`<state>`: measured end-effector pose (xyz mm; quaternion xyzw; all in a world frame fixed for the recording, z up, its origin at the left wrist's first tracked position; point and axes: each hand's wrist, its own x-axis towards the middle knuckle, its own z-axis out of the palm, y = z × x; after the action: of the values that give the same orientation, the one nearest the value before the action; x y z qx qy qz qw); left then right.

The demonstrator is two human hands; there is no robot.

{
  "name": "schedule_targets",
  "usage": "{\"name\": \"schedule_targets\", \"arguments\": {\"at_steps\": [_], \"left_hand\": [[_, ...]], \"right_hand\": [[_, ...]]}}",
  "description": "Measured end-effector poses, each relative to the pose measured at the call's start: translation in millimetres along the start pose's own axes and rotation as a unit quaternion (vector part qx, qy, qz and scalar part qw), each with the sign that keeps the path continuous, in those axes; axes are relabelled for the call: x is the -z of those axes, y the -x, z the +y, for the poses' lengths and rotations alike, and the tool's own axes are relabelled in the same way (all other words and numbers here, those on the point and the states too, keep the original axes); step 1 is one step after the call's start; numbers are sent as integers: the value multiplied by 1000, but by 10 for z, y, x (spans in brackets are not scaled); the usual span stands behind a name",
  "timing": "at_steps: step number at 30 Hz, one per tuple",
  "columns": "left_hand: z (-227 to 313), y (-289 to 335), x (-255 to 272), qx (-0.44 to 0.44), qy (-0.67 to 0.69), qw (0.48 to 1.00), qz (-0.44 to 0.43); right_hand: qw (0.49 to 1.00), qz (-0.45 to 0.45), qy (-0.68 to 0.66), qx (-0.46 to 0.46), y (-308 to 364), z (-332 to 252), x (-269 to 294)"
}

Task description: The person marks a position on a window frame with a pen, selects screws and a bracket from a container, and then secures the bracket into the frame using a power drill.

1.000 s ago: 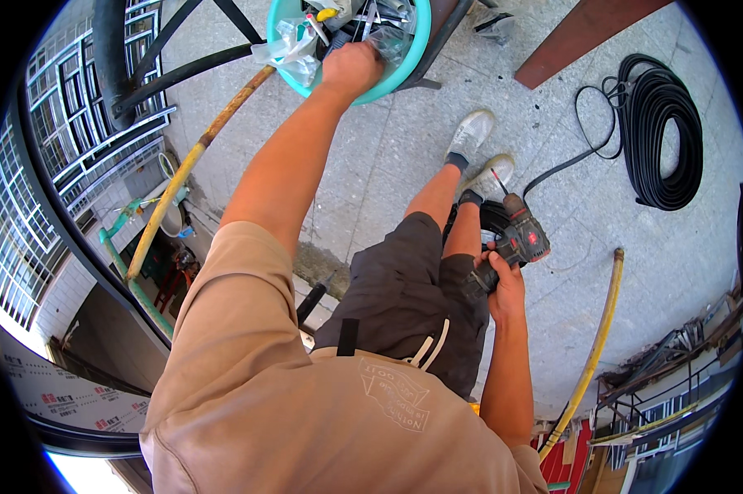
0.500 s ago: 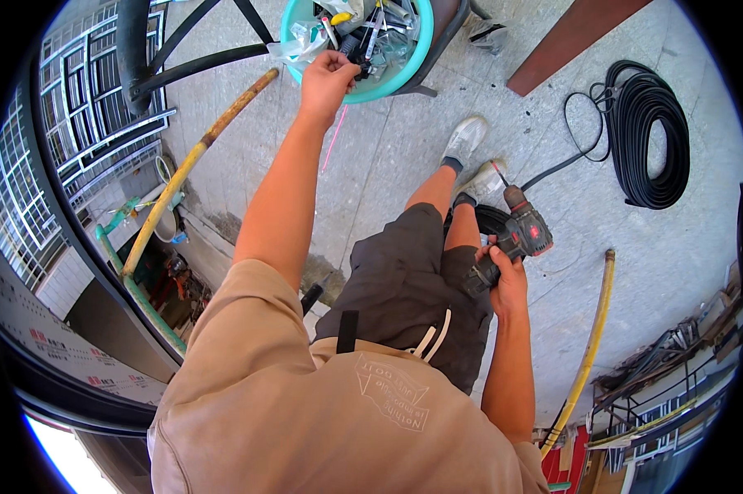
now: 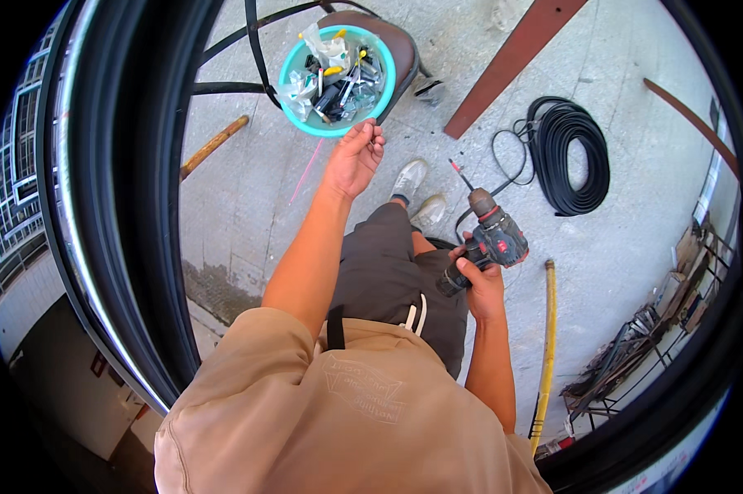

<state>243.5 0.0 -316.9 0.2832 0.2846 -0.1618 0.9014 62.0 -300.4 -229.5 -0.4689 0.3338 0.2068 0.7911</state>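
My right hand (image 3: pixel 483 288) grips a black and red cordless drill (image 3: pixel 500 237) by its handle. A long bit (image 3: pixel 460 174) with a red part points up and away from the chuck. My left hand (image 3: pixel 355 160) is just on the near side of a turquoise basin (image 3: pixel 390 90), its fingers curled and the tips pinched together. Whatever they may hold is too small to make out. Plastic bags (image 3: pixel 302 93), yellow-handled tools and other small hardware fill the basin, which rests on a brown seat (image 3: pixel 396 41).
Dark frame profiles (image 3: pixel 132 165) rise close on my left and curve along the right rim. A coil of black strip (image 3: pixel 544 156) lies on the grey floor beyond the drill. A reddish-brown bar (image 3: pixel 511 66) and yellow poles (image 3: pixel 547 346) stand around; metal pieces (image 3: pixel 635 337) are stacked at right.
My left hand has come out of the basin toward me, fingers pinched. The drill stays in my right hand, raised slightly. The view has shifted, and dark frame profiles now border it.
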Motion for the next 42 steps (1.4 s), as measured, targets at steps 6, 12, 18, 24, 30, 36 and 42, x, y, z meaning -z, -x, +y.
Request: {"name": "schedule_targets", "arguments": {"at_steps": [6, 12, 18, 24, 30, 36, 42], "left_hand": [[-163, 252, -650, 32, -61, 994, -80], [-67, 553, -1262, 78, -48, 981, -172], [256, 991, -2045, 57, 31, 964, -256], [493, 1256, -2701, 77, 53, 952, -293], [455, 1506, -3164, 115, 0, 934, -338], [227, 1641, -3531, 162, -48, 923, -346], [4, 1472, -4007, 150, -220, 913, -310]], "right_hand": [[993, 21, 64, 92, 269, -481, -396], [972, 17, 89, 217, 521, -819, -896], [943, 48, 122, 305, 869, -1000, -1141], [921, 107, 80, 367, 1140, -1215, -1329], [890, 145, 49, 430, 1470, -1311, -1313], [865, 203, 67, 454, 1617, -1288, -1264], [830, 279, 93, 475, 1477, -1414, -1284]]}}
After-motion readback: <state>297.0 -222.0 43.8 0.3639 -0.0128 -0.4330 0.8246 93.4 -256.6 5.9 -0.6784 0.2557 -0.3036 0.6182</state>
